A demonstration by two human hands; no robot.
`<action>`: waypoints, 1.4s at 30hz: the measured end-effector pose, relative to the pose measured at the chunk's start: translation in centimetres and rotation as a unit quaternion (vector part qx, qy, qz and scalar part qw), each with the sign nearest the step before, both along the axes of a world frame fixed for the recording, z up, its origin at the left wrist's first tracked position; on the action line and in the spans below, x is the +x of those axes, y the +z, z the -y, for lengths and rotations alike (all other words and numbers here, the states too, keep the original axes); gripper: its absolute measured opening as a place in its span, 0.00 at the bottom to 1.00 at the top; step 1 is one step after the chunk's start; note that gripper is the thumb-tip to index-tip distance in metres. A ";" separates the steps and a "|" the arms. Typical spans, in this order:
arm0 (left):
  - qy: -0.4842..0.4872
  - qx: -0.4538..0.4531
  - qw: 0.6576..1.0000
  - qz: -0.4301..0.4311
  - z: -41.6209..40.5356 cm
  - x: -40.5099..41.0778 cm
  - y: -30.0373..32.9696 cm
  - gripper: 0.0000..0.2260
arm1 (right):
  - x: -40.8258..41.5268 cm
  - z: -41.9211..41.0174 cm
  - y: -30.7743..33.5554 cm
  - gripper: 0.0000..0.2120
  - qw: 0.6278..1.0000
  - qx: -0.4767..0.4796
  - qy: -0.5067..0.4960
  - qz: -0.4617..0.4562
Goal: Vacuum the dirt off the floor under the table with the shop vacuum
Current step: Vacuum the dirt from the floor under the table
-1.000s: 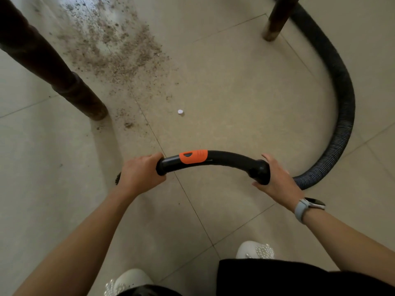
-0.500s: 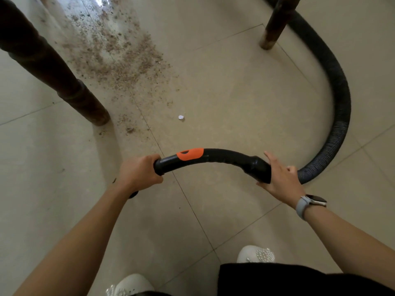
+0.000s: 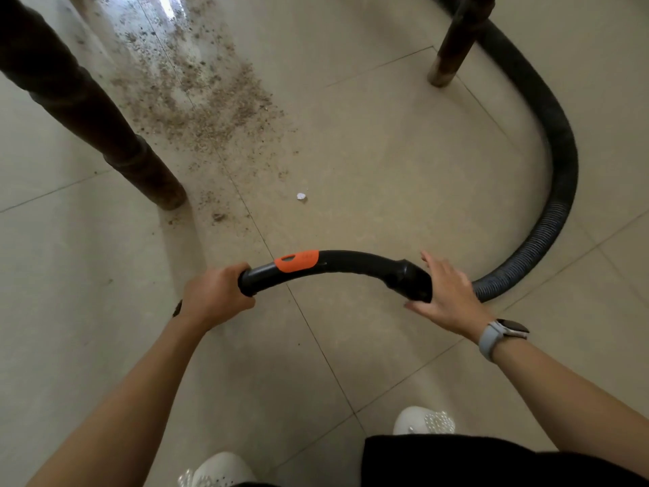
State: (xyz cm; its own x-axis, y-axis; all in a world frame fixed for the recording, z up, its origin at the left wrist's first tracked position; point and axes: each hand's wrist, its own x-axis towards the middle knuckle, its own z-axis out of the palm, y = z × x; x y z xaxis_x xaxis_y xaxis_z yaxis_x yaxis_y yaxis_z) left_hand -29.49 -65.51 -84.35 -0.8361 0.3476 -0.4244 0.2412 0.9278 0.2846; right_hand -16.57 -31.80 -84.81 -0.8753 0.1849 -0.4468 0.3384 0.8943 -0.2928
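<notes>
**Dirt on the tiles, wand held above them**

A beige tiled floor [image 3: 404,163] fills the view, crossed by thin grout lines. Brown dirt [image 3: 196,100] lies scattered over it between two dark table legs, thickest toward the top of the view and thinning to stray crumbs near the left leg [image 3: 105,135]. The right leg [image 3: 453,47] stands well apart from the dirt.

The black curved wand [image 3: 337,263] with its orange band [image 3: 296,261] is held crosswise near the middle of the view, nearer the person than the dirt. The left hand [image 3: 214,297] grips one end of it, fingers curled tight round the tube. The right hand [image 3: 446,297] lies flat against the cuff where wand meets hose, fingers straight and spread, thumb under the cuff. A grey watch [image 3: 498,337] sits on that wrist.

The ribbed hose [image 3: 558,163] runs from the cuff in a wide loop over the floor, passing beside the right leg and out at the top edge.

A small white scrap [image 3: 301,196] lies on the tile between dirt and wand. Two white shoes [image 3: 423,421] show at the bottom edge.
</notes>
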 end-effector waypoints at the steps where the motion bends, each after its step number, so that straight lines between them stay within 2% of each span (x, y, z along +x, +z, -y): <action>1: -0.007 0.006 1.000 -0.012 0.1 0.0 -0.1 0.09 | -0.7 0.8 0.7 0.45 0.999 -0.027 0.021 -0.010; 4: -0.035 0.055 0.996 -0.066 -0.3 -0.1 -0.5 0.09 | -3.4 3.8 2.9 0.40 0.992 -0.059 0.098 -0.061; 7: -0.079 0.103 0.978 -0.165 -0.9 0.2 -0.5 0.10 | -6.3 6.7 4.1 0.25 0.983 -0.058 0.172 -0.032; 9: -0.071 0.098 0.966 -0.230 -1.4 0.3 -0.5 0.14 | -7.4 7.8 4.0 0.19 0.981 -0.038 0.190 -0.029; 10: -0.050 0.086 0.969 -0.227 -1.7 0.4 -0.4 0.19 | -7.7 7.9 3.7 0.18 0.980 -0.014 0.193 -0.038; 12: 0.004 0.054 0.987 -0.149 -2.2 0.7 0.0 0.34 | -7.8 7.6 3.5 0.19 0.981 0.046 0.177 -0.070; 14: 0.046 0.040 0.994 -0.094 -2.3 1.4 -0.3 0.42 | -7.5 6.6 3.3 0.20 0.982 0.091 0.126 -0.103; 18: 0.086 -0.021 0.996 0.019 -1.2 3.1 -2.3 0.47 | -7.3 3.6 3.2 0.21 0.983 0.128 0.013 -0.131; 24: 0.113 -0.095 0.980 0.137 0.8 4.2 -4.8 0.51 | -9.2 1.9 3.0 0.21 0.989 0.104 -0.043 -0.093; 30: 0.112 -0.099 0.979 0.141 1.0 4.5 -5.0 0.51 | -8.1 2.5 2.8 0.19 0.995 0.066 -0.046 -0.061; 36: 0.121 -0.107 0.978 0.131 0.9 4.5 -4.9 0.51 | -6.5 5.2 2.6 0.17 0.996 0.014 0.089 -0.014; 40: 0.120 -0.114 0.978 0.126 1.3 4.6 -5.0 0.51 | -7.2 4.9 3.2 0.18 0.997 0.046 0.032 -0.048; 42: 0.119 -0.113 0.979 0.125 1.5 4.6 -5.1 0.51 | -6.9 4.9 3.5 0.18 0.998 0.033 0.038 -0.039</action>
State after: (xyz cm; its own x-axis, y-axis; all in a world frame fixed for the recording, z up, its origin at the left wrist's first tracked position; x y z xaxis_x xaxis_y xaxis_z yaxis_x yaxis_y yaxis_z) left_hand -24.92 -66.97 -89.47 -0.7424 0.0296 -0.6693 -0.0399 0.9953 0.0884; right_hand -23.51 -36.72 -81.29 -0.9192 0.1437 -0.3666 0.2477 0.9348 -0.2547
